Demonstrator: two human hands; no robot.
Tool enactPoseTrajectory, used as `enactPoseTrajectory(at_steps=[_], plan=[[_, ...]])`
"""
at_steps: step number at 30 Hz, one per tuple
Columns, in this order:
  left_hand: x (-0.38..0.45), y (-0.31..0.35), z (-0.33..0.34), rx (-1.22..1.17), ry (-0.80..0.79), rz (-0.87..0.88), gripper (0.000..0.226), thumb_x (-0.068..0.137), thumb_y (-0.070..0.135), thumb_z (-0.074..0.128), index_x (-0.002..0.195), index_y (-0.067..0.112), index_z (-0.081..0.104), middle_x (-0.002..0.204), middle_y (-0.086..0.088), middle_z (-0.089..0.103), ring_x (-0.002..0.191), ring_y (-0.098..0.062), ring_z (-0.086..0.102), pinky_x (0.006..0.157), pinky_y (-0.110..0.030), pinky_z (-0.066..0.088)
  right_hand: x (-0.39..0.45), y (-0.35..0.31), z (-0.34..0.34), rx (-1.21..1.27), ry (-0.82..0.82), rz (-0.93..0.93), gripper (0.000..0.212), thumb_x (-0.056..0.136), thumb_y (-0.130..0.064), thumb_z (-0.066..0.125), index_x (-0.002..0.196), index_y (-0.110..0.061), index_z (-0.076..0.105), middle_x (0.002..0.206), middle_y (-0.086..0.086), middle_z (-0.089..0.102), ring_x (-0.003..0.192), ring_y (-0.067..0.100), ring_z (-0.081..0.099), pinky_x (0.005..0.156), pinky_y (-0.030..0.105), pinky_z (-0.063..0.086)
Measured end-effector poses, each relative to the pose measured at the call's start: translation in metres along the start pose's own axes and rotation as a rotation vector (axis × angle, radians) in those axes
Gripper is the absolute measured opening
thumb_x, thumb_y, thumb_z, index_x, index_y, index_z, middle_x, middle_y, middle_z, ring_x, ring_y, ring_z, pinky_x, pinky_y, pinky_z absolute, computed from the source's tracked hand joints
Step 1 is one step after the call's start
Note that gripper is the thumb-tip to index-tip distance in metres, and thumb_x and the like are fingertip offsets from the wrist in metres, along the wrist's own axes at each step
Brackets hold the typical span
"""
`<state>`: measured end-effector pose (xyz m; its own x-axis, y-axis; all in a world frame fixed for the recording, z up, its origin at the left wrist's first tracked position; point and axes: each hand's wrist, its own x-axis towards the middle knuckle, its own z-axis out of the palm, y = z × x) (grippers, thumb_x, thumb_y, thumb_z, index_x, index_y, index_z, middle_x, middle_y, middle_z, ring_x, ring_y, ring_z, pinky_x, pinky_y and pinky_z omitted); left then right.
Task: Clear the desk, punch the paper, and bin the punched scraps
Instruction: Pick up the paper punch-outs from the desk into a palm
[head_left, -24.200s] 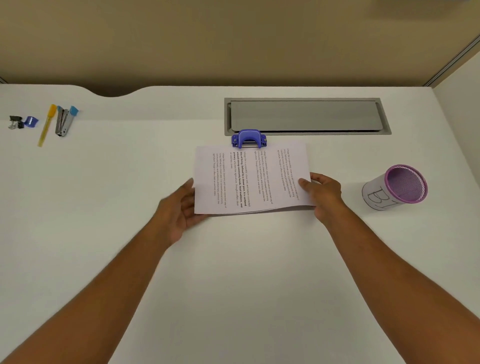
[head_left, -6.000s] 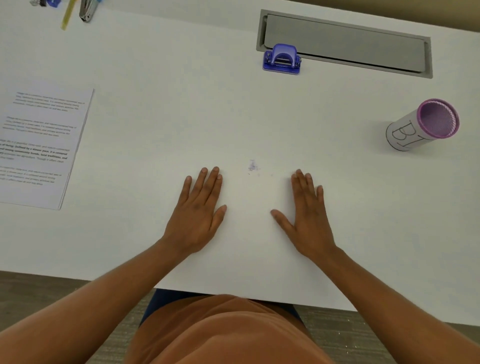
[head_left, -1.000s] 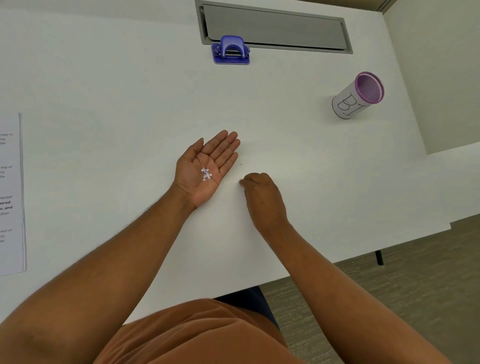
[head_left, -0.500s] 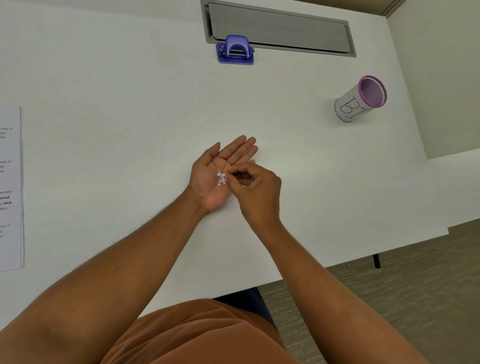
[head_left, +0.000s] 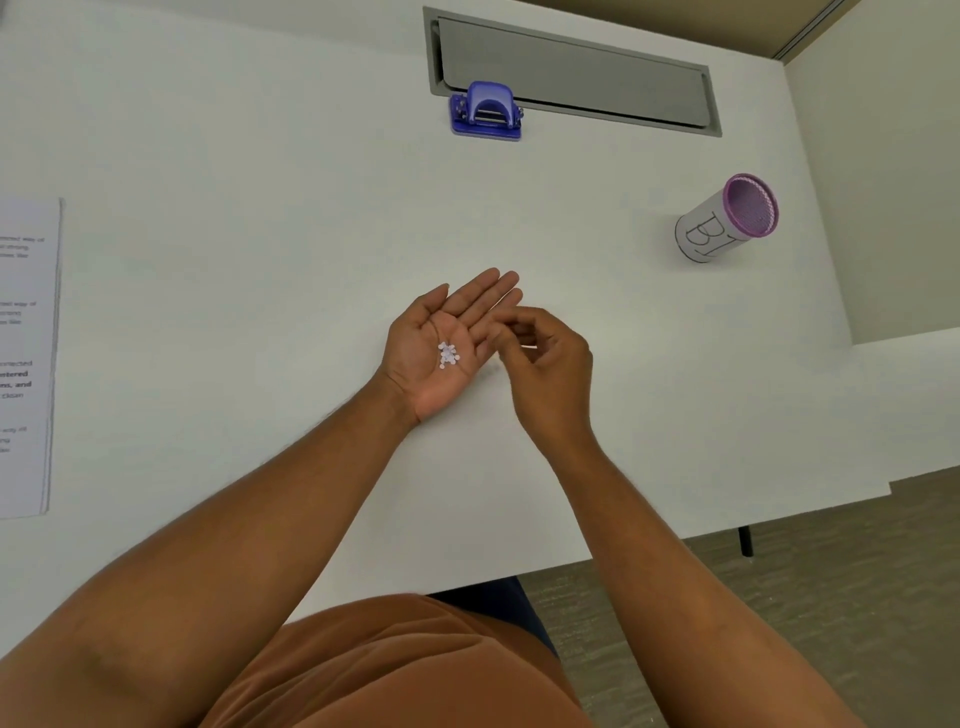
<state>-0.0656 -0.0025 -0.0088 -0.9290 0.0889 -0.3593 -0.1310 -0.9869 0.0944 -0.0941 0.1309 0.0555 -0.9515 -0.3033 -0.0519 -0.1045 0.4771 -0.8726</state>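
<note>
While the left hand (head_left: 439, 343) lies palm up and flat, with fingers stretched out, a small heap of white round paper scraps (head_left: 447, 354) rests in the middle of its palm. This hand is not closed around the scraps; they only lie on it. The right hand (head_left: 545, 358) is just beside it on the right, with its fingers curled and the fingertips (head_left: 500, 318) drawn together near the fingers of the left hand. I cannot tell if something is pinched between them.

Both hands are above the white worktop (head_left: 260, 208), near its middle. At the far side, a small blue hole punch (head_left: 486, 111) stands just in front of a long grey cable flap (head_left: 571, 73) set into the worktop. To the far right, well apart from the hands, a white cylinder cup with a purple mesh rim (head_left: 724, 221) stands upright; on its side black letters are drawn, of which "B" is readable. At the left edge of the view, a stack of printed white paper sheets (head_left: 26, 358) lies flat, only partly visible. An orange garment (head_left: 395, 670) fills the near bottom.
</note>
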Motion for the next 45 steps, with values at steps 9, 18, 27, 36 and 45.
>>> enactPoseTrajectory(at_steps=[9, 18, 27, 36, 45], plan=[[-0.018, 0.021, -0.008, -0.063, 0.078, 0.228, 0.052, 0.112, 0.028, 0.033, 0.152, -0.001, 0.050, 0.160, -0.020, 0.051, 0.150, -0.033, 0.048, 0.128, -0.046, 0.033, 0.045, 0.050, -0.027, -0.585, -0.336, -0.382, 0.030, 0.097, 0.005, 0.054, 0.117, -0.003, 0.074, 0.114, 0.009, 0.072, 0.108, 0.026, 0.067, 0.098, 0.036, 0.053], [-0.027, -0.009, -0.010, -0.096, 0.089, 0.378, 0.051, 0.113, 0.028, 0.032, 0.147, -0.001, 0.057, 0.159, -0.019, 0.052, 0.149, -0.032, 0.050, 0.127, -0.045, 0.035, 0.037, 0.082, -0.017, -0.793, -0.588, -0.577, 0.018, 0.106, -0.038, 0.039, 0.110, -0.034, 0.056, 0.109, -0.016, 0.050, 0.097, 0.001, 0.055, 0.079, 0.031, 0.043], [-0.028, -0.026, -0.008, -0.111, 0.111, 0.465, 0.051, 0.113, 0.027, 0.032, 0.145, -0.001, 0.060, 0.159, -0.019, 0.052, 0.149, -0.033, 0.049, 0.128, -0.045, 0.033, 0.023, 0.090, -0.035, -0.619, -0.492, -0.441, 0.039, 0.101, 0.001, 0.052, 0.138, -0.003, 0.062, 0.137, 0.010, 0.063, 0.130, 0.026, 0.056, 0.113, 0.028, 0.039], [-0.026, -0.033, -0.010, -0.131, 0.124, 0.507, 0.051, 0.112, 0.027, 0.032, 0.146, -0.001, 0.059, 0.159, -0.019, 0.052, 0.149, -0.033, 0.049, 0.129, -0.045, 0.030, 0.014, 0.076, -0.018, -0.694, -0.618, -0.620, 0.019, 0.102, -0.007, 0.045, 0.109, -0.008, 0.063, 0.113, 0.010, 0.057, 0.102, 0.027, 0.053, 0.087, 0.045, 0.049], [-0.023, -0.040, -0.015, -0.134, 0.136, 0.519, 0.051, 0.112, 0.027, 0.033, 0.146, -0.001, 0.059, 0.158, -0.019, 0.053, 0.148, -0.033, 0.051, 0.128, -0.045, 0.034, 0.039, 0.068, -0.020, -0.740, -0.699, -0.682, 0.016, 0.094, 0.001, 0.058, 0.102, -0.002, 0.073, 0.098, 0.014, 0.072, 0.093, 0.032, 0.062, 0.080, 0.048, 0.053]])
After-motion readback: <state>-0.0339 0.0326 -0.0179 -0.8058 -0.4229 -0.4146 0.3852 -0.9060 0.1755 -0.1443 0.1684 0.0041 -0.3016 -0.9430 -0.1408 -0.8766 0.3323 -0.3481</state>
